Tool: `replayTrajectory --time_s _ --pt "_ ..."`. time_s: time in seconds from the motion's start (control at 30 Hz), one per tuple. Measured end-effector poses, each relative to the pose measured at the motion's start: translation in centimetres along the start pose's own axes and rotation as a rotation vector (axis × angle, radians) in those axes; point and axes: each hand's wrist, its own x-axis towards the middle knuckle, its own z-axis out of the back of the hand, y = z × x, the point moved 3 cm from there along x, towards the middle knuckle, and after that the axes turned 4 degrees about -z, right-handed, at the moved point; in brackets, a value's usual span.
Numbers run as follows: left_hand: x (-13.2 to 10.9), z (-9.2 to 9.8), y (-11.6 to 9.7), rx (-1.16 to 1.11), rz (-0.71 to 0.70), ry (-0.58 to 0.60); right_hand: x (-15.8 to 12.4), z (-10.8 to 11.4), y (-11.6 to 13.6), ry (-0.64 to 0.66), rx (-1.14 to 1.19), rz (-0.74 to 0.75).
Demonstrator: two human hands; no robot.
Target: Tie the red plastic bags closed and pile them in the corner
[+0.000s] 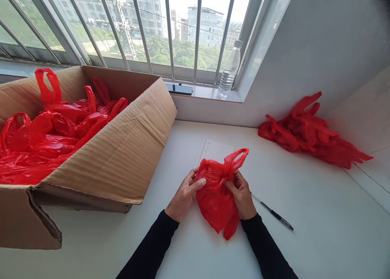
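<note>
Between my two hands, above the white table, is a red plastic bag (217, 205) with one handle loop standing up at its top right. My left hand (185, 192) grips the bag's left side, thumb in front and fingers behind. On the other side my right hand (243, 193) pinches the bag near the base of the loop, its thumb pressed into the plastic. Whatever the bag contains is hidden by the red film. Behind the bag lies a white sheet of paper (213, 148), partly covered. A black pen (276, 214) rests on the table right of my right hand.
An open cardboard box (122, 149) full of red plastic bags (61, 128) stands at the left. More red bags (307, 128) lie heaped against the wall at the right. On the windowsill are a clear bottle (230, 71) and a dark phone (179, 88).
</note>
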Motion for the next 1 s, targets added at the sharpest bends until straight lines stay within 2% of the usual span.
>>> replayTrajectory --time_s 0.1,0.23,0.3,0.43,0.57,0.7,0.8,0.93,1.0 --pt "0.1 0.0 0.3 0.041 -0.006 0.011 0.0 -0.1 0.3 -0.006 0.037 -0.031" --pt "0.2 0.5 0.5 0.063 -0.024 -0.034 -0.2 -0.8 0.5 0.13 0.018 -0.072" --pt "0.1 0.6 0.3 0.071 -0.02 -0.044 -0.2 -0.8 0.2 0.159 -0.031 -0.067" --pt "-0.1 0.4 0.1 0.078 -0.014 -0.023 0.0 -0.1 -0.5 0.089 -0.064 -0.045" --pt "0.1 0.4 0.2 0.075 -0.058 -0.025 0.0 0.1 -0.3 0.037 -0.032 -0.038" --pt "0.1 0.5 0.7 0.106 -0.11 -0.072 -0.5 -0.6 0.0 0.069 -0.025 -0.149" --pt "-0.4 0.6 1.1 0.188 -0.177 -0.144 -1.1 0.0 -0.9 -0.005 -0.043 -0.245" --pt "-1.2 1.5 0.9 0.378 -0.31 -0.317 -1.1 2.3 -2.6 -0.209 -0.073 -0.217" --pt "-1.8 1.6 0.7 0.444 -0.338 -0.334 -1.0 3.0 -3.0 -0.275 -0.134 -0.193"
